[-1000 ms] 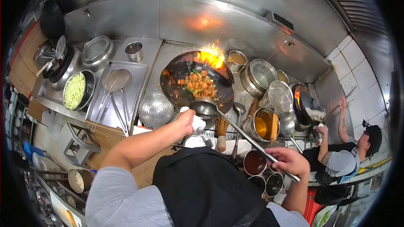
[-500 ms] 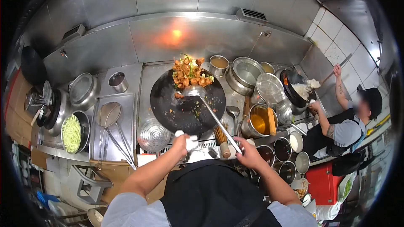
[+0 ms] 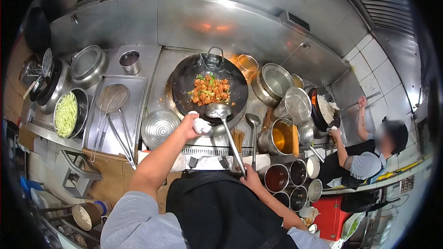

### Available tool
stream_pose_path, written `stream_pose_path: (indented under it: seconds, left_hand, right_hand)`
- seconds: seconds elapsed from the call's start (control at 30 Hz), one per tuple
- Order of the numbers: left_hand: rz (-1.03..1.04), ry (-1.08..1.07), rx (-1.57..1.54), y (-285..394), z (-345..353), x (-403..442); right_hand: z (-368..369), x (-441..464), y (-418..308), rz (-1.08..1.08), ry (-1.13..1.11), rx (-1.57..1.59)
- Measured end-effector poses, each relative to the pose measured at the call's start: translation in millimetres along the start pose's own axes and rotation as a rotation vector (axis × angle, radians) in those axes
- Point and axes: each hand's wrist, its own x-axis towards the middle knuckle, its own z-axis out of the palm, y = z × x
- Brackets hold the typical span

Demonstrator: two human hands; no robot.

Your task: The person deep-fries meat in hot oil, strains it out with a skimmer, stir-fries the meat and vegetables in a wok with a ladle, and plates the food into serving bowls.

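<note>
The black wok (image 3: 184, 71) stands on the stove, tilted, its far loop handle raised at the back. Reddish-brown food with green pieces (image 3: 210, 90) lies in its middle. At the wok's near left rim, my left hand (image 3: 190, 126) is closed round a folded white cloth (image 3: 201, 126). My right hand (image 3: 251, 178) is wrapped round the lower end of a long metal ladle handle. The ladle's bowl (image 3: 218, 109) rests just in front of the food, inside the near side of the wok.
Left are a perforated strainer (image 3: 160, 128), a wire skimmer on a tray (image 3: 138, 87) and a bowl of pale green strips (image 3: 66, 115). Right stand a pot of amber liquid (image 3: 281, 137) and sauce containers (image 3: 277, 178). A co-worker (image 3: 367, 161) handles a wok of rice (image 3: 326, 109).
The food rose above the wok and is now down in it. The wok's far side has lifted. The flames behind it are gone. My right hand and the ladle have moved nearer my body.
</note>
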Motion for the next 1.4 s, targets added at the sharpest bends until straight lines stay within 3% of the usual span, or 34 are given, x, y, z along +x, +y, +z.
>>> stream_pose_path:
  seconds: [0.1,0.17,0.27,0.33,0.37,0.43,0.5,0.57,0.63,0.7,0.8,0.9,0.97,1.07,1.13,1.17,1.3,1.33,1.4]
  left_hand:
    - [0.016,0.031,0.064,-3.2,18.0,-9.7]
    - [-0.086,0.091,-0.007,-3.7,17.4,19.2]
    - [-0.057,0.143,-0.085,-20.2,11.6,79.9]
    - [0.376,0.447,0.120,-36.9,30.1,68.6]
    - [0.377,0.453,0.126,-40.4,28.1,63.1]
    - [0.241,0.319,0.127,-56.6,19.1,47.9]
    - [0.117,0.226,-0.012,-71.5,41.0,-32.3]
    - [-0.136,0.022,-0.058,-71.0,48.2,-83.8]
    - [-0.155,-0.055,0.016,-57.3,51.1,-91.9]
    - [-0.096,0.108,0.014,-42.9,60.9,-62.3]
    - [0.091,0.150,0.047,-54.7,32.8,-3.0]
    - [0.282,0.190,0.216,-99.2,-9.5,0.8]
    - [0.123,0.118,0.038,-114.6,-37.2,-11.0]
    - [-0.073,-0.068,-0.018,-109.4,-42.9,-20.8]
    - [-0.001,-0.021,0.013,-96.1,-36.1,-5.2]
    - [0.005,0.114,0.004,-78.5,6.1,-32.3]
    - [0.047,0.018,-0.068,-49.3,2.7,-21.0]
    - [0.044,-0.025,-0.027,-41.7,-4.2,-22.6]
    - [0.002,-0.051,0.038,-26.6,3.3,-44.9]
  right_hand:
    - [-22.8,10.8,-25.2,-0.077,-0.029,0.174]
    - [-42.7,13.1,-48.8,-0.058,-0.159,0.363]
    - [-60.3,20.6,-69.9,-0.049,-0.224,0.485]
    - [-80.0,17.4,-96.6,0.006,-0.252,0.454]
    - [-93.1,12.8,-106.1,0.005,-0.254,0.462]
    - [-130.5,-5.9,-117.6,-0.180,-0.288,0.157]
    - [-181.1,-33.1,-125.8,-0.201,-0.435,-0.004]
    - [-225.6,-57.7,-139.2,-0.211,-0.548,-0.014]
    - [-244.2,-63.2,-155.1,-0.140,-0.612,0.009]
    - [-218.5,-43.9,-144.6,-0.321,-0.434,-0.152]
    - [-173.0,10.4,-163.5,-0.183,-0.324,-0.103]
    - [-99.8,56.8,-116.2,-0.282,-0.019,-0.157]
    - [-93.2,46.3,-113.4,-0.370,0.084,-0.079]
    - [-103.7,-3.5,-128.5,-0.277,0.113,0.068]
    - [-102.8,-24.4,-117.7,-0.207,0.126,0.144]
    - [-102.1,-34.7,-114.7,-0.145,0.165,0.227]
    - [-120.4,-54.0,-143.5,-0.119,0.302,0.350]
    - [-124.5,-57.9,-151.0,-0.085,0.283,0.502]
    - [-133.7,-64.8,-167.1,-0.096,0.357,0.412]
